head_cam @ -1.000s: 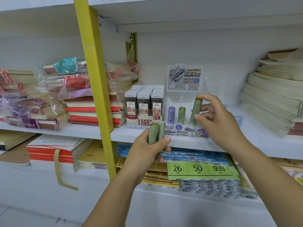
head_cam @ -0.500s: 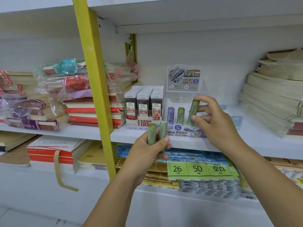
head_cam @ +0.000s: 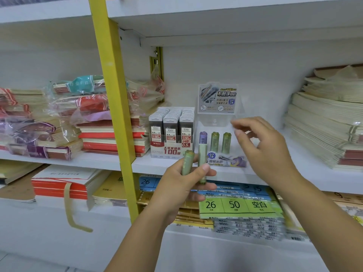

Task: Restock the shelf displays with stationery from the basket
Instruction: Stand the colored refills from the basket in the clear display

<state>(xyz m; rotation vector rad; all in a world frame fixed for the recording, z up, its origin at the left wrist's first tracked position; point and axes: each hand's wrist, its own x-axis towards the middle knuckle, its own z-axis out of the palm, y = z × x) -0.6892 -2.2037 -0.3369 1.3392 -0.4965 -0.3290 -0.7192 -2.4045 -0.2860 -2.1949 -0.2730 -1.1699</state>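
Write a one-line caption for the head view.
Left hand holds two green tubes; right hand hovers empty at the clear display.

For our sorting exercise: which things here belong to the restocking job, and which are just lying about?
Job: left hand, gripping two green tubes; right hand, empty; clear display stand with three tubes.
Lying about: notebook stacks; black lead boxes; loose-leaf packs below.

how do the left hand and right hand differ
The left hand grips two green tubes; the right hand holds nothing, its fingers loosely curled. The left hand sits lower, at the shelf edge; the right hand is higher, in front of the clear display's right side. Both are bare.
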